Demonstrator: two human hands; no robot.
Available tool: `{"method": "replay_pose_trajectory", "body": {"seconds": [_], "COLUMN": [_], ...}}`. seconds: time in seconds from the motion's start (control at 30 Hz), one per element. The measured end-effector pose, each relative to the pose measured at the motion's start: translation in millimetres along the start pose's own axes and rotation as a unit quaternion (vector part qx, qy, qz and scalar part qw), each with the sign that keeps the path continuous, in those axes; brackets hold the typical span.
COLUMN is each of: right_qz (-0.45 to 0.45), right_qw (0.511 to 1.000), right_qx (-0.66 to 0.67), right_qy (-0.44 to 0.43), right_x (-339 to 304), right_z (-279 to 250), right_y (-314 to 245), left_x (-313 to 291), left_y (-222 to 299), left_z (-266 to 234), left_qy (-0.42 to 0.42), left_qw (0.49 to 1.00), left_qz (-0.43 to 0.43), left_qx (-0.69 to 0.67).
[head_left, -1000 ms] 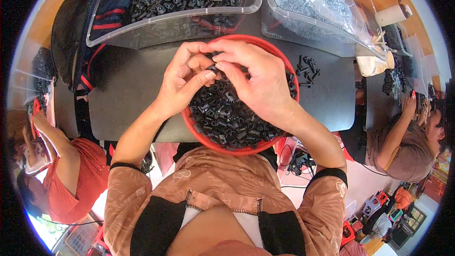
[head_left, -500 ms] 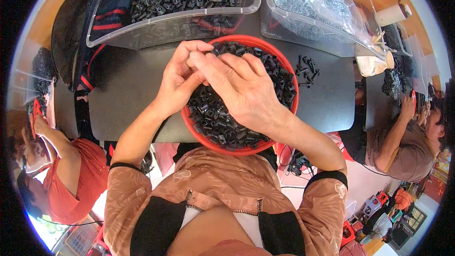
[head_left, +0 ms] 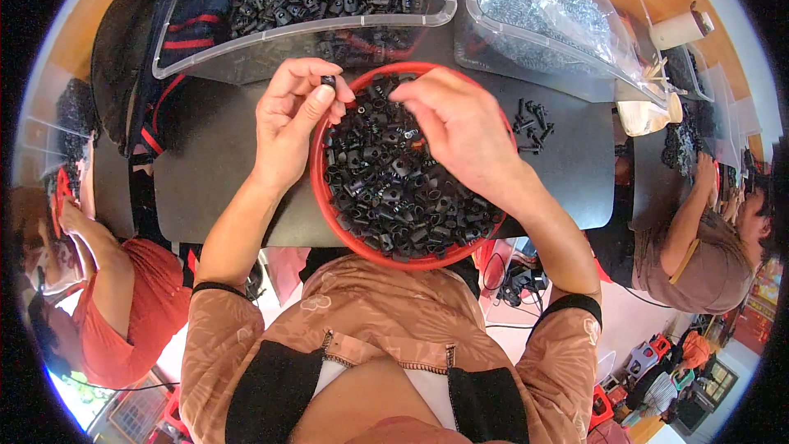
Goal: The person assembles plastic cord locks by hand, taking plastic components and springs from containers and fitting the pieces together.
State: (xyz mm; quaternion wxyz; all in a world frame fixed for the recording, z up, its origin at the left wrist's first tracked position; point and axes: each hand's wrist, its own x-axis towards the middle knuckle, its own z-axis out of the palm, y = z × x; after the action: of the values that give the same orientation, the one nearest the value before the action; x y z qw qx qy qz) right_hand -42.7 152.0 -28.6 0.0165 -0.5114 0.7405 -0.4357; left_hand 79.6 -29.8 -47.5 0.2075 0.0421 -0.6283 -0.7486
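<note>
My left hand (head_left: 283, 123) is raised at the left rim of a red round basin (head_left: 319, 185). Between its thumb and fingers it pinches a small black plastic piece (head_left: 329, 80), a short hollow part like a cord lock body. My right hand (head_left: 464, 127) hangs over the far right side of the basin, thumb and fingertips drawn together and pointing left. Anything in that pinch is too small or hidden to make out. Many similar black plastic pieces (head_left: 394, 205) fill the basin, which sits at the near edge of the dark table (head_left: 222, 189).
Beyond the basin, a clear bin (head_left: 304, 29) holds black plastic parts; another clear bin (head_left: 534, 29) holds small silvery metal parts under plastic film. Loose black pieces (head_left: 532, 125) lie right of the basin. Dark cloth (head_left: 123, 49) lies far left. People sit at both sides.
My hands were together over the basin; now they are apart. The left has shifted left, showing the black piece in it, and the right has moved right.
</note>
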Motion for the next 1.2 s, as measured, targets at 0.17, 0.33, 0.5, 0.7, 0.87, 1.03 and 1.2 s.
{"method": "replay_pose_trajectory", "body": {"seconds": [0.17,0.33,0.5,0.7,0.87,1.03,1.2], "right_qz": [-0.019,-0.018,-0.003,0.012,0.012,-0.016,-0.048], "right_qw": [0.989,0.984,0.992,0.99,0.99,0.967,0.961], "right_qx": [-0.088,-0.14,-0.121,-0.117,-0.099,-0.191,-0.213], "right_qy": [-0.117,-0.111,-0.048,-0.076,-0.096,-0.168,-0.168], "right_x": [-0.2,0.0,1.2,-0.3,0.7,11.7,16.6], "right_z": [8.9,-2.1,-3.5,-3.1,8.8,17.4,22.3], "right_y": [-3.9,4.6,8.2,9.1,4.6,-1.1,1.3], "left_x": [2.8,2.9,3.2,2.6,1.5,0.7,0.0], "left_y": [0.6,2.0,-0.4,-0.4,-1.2,-1.5,-1.7], "left_z": [-2.3,-1.8,-2.1,-2.3,-1.4,-1.3,-1.7], "left_qy": [0.009,0.008,-0.005,-0.006,-0.01,-0.011,-0.02], "left_qw": [1.0,1.0,1.0,1.0,1.0,1.0,1.0], "left_qz": [0.016,0.009,0.015,0.01,-0.002,-0.011,-0.016], "left_qx": [0.008,0.003,0.009,0.007,0.01,0.014,0.015]}}
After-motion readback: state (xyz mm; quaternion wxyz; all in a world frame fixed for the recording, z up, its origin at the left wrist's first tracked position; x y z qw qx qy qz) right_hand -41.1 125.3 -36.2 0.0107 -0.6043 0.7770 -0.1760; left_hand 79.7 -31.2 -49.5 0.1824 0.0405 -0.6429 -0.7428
